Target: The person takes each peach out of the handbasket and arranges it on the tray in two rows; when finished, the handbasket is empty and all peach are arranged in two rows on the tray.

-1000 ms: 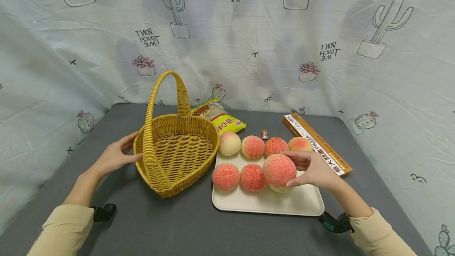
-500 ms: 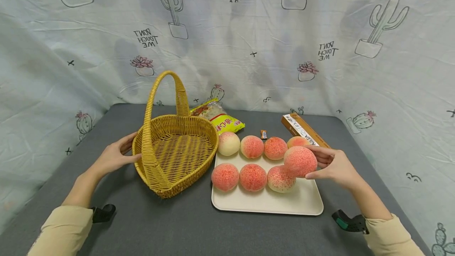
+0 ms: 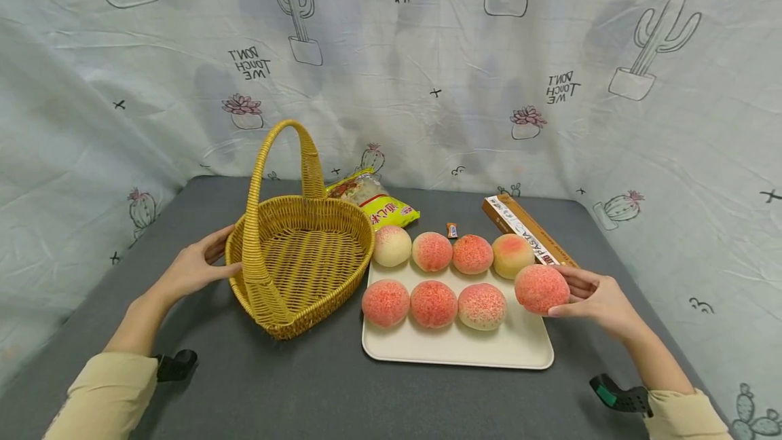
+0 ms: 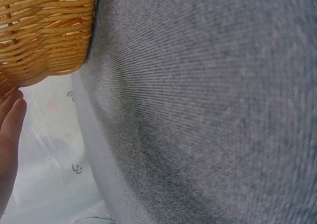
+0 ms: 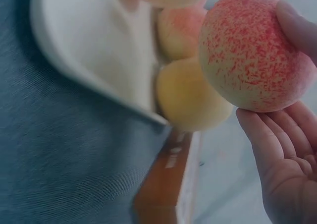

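Note:
My right hand (image 3: 601,301) pinches a red-speckled peach (image 3: 540,289) between thumb and fingers, over the right side of the cream tray (image 3: 464,353). In the right wrist view the peach (image 5: 255,53) is off the tray, fingertips beneath and thumb on top. Two rows of peaches lie on the tray; a pale speckled peach (image 3: 482,306) is at the right end of the front row. A yellowish peach (image 3: 512,255) ends the back row. My left hand (image 3: 195,265) touches the outer left side of the wicker basket (image 3: 308,304), fingers fairly straight. The visible basket floor is bare.
Behind the basket lies a yellow food packet (image 3: 381,204). A small orange wrapped piece (image 3: 452,230) sits behind the peaches. A long brown pasta box (image 3: 531,226) lies back right, partly hidden by the held peach and hand. Patterned cloth (image 3: 379,73) surrounds the grey table.
My right hand has carried the held peach rightward from above the front-row peach to the tray's right side. The left hand and basket have stayed in place.

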`<act>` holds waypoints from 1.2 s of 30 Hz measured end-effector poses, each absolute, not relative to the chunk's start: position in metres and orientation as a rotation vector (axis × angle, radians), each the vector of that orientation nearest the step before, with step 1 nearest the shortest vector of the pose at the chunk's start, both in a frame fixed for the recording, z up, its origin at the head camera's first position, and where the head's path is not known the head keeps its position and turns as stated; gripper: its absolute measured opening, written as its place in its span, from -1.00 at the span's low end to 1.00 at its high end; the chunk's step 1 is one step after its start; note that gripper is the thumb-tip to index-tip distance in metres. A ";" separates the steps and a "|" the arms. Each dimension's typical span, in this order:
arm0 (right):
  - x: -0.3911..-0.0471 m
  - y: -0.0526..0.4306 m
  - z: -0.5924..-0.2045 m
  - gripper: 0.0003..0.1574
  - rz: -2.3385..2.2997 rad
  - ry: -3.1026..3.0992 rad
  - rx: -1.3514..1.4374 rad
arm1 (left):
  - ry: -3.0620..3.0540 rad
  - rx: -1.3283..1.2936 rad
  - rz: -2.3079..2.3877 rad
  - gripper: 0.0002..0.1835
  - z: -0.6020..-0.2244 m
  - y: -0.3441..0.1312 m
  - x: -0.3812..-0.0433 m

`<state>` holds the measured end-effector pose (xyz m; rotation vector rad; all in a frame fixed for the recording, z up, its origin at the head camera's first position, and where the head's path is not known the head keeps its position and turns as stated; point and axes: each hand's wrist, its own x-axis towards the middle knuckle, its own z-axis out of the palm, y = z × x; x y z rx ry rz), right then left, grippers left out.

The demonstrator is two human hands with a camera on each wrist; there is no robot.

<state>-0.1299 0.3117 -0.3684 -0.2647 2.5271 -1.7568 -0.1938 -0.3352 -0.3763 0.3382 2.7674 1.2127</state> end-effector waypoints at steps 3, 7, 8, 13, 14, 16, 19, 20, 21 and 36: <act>-0.132 0.314 -0.377 -0.11 -1.718 2.519 -0.255 | 2.764 0.340 1.216 -0.04 -0.376 -0.335 -0.194; -0.133 0.315 -0.387 -0.02 -1.645 2.497 -0.244 | 2.752 0.335 1.235 -0.03 -0.378 -0.334 -0.195; -0.134 0.315 -0.388 -0.02 -1.616 2.494 -0.249 | 2.747 0.333 1.242 -0.03 -0.379 -0.334 -0.195; -0.135 0.314 -0.390 -0.01 -1.493 2.509 -0.314 | 2.739 0.329 1.248 -0.03 -0.380 -0.333 -0.197; -0.135 0.313 -0.390 -0.01 -1.473 2.520 -0.336 | 2.741 0.331 1.246 -0.03 -0.380 -0.333 -0.197; -0.135 0.311 -0.388 -0.02 -1.420 2.563 -0.392 | 2.748 0.333 1.235 -0.03 -0.379 -0.333 -0.197; -0.135 0.307 -0.384 -0.01 -1.326 2.614 -0.477 | 2.758 0.333 1.190 -0.02 -0.378 -0.334 -0.197; -0.135 0.306 -0.383 -0.01 -1.297 2.626 -0.494 | 2.761 0.333 1.166 -0.02 -0.377 -0.334 -0.196; -0.135 0.305 -0.381 -0.02 -1.279 2.627 -0.501 | 2.762 0.332 1.140 -0.01 -0.377 -0.334 -0.195; -0.148 0.325 -0.348 -0.19 -1.221 2.775 -0.226 | 3.083 0.203 0.919 0.02 -0.340 -0.339 -0.186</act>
